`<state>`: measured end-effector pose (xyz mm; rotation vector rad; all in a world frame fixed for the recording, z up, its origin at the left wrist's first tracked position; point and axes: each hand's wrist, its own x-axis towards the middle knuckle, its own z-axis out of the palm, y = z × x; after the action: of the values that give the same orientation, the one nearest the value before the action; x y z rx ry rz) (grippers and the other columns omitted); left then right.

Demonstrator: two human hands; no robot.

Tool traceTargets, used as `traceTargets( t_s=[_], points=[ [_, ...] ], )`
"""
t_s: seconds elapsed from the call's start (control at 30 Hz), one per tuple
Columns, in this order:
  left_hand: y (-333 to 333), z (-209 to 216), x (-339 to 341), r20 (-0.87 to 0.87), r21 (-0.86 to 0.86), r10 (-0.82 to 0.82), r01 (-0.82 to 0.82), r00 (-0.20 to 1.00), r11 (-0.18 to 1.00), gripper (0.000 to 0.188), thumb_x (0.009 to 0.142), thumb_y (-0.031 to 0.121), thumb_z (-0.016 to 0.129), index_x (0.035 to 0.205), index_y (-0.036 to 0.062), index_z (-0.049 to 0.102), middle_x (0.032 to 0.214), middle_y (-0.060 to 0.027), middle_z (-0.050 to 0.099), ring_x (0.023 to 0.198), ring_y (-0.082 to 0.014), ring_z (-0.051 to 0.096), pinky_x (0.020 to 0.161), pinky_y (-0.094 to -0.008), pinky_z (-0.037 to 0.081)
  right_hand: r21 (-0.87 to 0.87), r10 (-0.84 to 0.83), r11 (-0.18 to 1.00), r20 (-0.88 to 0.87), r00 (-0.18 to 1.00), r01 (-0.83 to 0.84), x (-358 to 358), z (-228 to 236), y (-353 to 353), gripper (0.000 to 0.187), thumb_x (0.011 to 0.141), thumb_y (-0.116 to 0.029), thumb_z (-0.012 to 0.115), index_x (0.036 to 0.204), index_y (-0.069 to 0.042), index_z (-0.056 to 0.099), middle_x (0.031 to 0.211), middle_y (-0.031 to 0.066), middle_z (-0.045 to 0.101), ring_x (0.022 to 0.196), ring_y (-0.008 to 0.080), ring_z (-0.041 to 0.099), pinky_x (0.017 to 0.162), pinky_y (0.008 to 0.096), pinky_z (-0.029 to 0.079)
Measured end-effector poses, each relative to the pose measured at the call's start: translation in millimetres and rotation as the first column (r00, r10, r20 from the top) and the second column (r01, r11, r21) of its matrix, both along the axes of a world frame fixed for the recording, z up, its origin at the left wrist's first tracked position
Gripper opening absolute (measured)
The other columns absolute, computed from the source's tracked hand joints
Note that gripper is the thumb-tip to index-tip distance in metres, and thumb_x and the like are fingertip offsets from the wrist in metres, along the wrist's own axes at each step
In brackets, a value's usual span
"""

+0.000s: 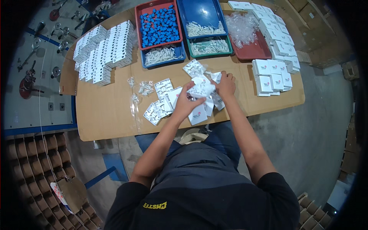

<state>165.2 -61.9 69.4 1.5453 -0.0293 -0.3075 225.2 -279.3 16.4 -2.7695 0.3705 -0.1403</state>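
Both hands closed on a small white box (202, 89) at table (103, 115) centre, left hand (186, 100) at its 7 o'clock, right hand (226, 85) at 3 o'clock: looks light thin card, crushable, so pinch edges or corners, not faces.

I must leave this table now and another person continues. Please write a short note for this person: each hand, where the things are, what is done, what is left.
Left hand and right hand: both grip one small white packet in clear plastic wrap, above the table.
Under the hands: loose flat white boxes and silvery blister packs.
Done, it seems: closed white boxes stacked at right and at far left.
Left: the loose pile; trays of blue parts and white plugs are far from empty.
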Motion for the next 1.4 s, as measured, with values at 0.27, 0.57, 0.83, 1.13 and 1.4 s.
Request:
traceTargets(
  t_s=[0.27,0.57,0.83,1.13,1.4],
  points=[
    [62.1,52.9,-64.1,-0.129,-0.532,-0.610,0.465,0.782,0.708,0.101,0.069,0.004,0.091,0.155,0.0010,0.039,0.156,-0.0115,0.043,0.146,-0.0238,0.041,0.120,-0.0387,0.035,0.198,-0.019,0.980,-0.066,0.998,0.031,-8.6,33.4,-51.9,0.061,0.085,-0.035,0.076,0.137,-0.008,0.058,0.118,0.0197,0.066,0.109,0.0317,0.064,0.090,0.0497,0.054],
    [36.2,99.0,-99.4,0.141,-0.677,-0.797,0.645,0.587,0.355,0.100,0.076,0.039,0.088,0.154,0.0004,0.039,0.158,-0.0145,0.029,0.146,-0.0306,0.042,0.116,-0.0421,0.038,0.905,0.149,-0.379,-0.148,0.978,0.195,-58.5,107.9,-46.4,0.059,0.105,-0.043,0.045,0.152,-0.008,0.050,0.142,0.0140,0.061,0.129,0.0272,0.060,0.097,0.0441,0.053],
    [24.4,107.7,-110.1,-0.424,-0.799,-0.423,-0.110,0.801,0.591,0.069,0.107,0.058,0.034,0.156,0.0089,0.038,0.138,-0.0243,0.059,0.125,-0.0363,0.062,0.107,-0.0533,0.050,0.866,0.263,-0.440,-0.127,0.956,0.236,-79.6,129.1,-0.4,0.069,0.106,-0.055,0.040,0.153,-0.003,0.044,0.136,0.0246,0.062,0.117,0.0317,0.068,0.094,0.0455,0.057],
    [47.9,73.1,-59.9,-0.592,-0.543,0.076,-0.467,0.802,0.698,0.070,0.105,0.069,0.030,0.141,0.0126,0.051,0.120,-0.0120,0.067,0.106,-0.0250,0.068,0.090,-0.0470,0.056,0.746,0.360,-0.500,-0.282,0.889,0.439,-83.9,133.5,55.6,0.062,0.105,-0.055,0.051,0.139,-0.003,0.057,0.127,0.0181,0.067,0.111,0.0345,0.070,0.091,0.0485,0.062],
    [48.7,76.9,-60.2,-0.583,-0.540,0.139,-0.510,0.801,0.670,0.071,0.106,0.068,0.026,0.144,0.0127,0.049,0.123,-0.0141,0.064,0.107,-0.0263,0.068,0.093,-0.0446,0.056,0.745,0.387,-0.489,-0.281,0.878,0.454,-85.0,134.5,71.1,0.062,0.105,-0.056,0.050,0.138,-0.003,0.058,0.125,0.0177,0.068,0.110,0.0315,0.071,0.091,0.0470,0.061]
  ],
)
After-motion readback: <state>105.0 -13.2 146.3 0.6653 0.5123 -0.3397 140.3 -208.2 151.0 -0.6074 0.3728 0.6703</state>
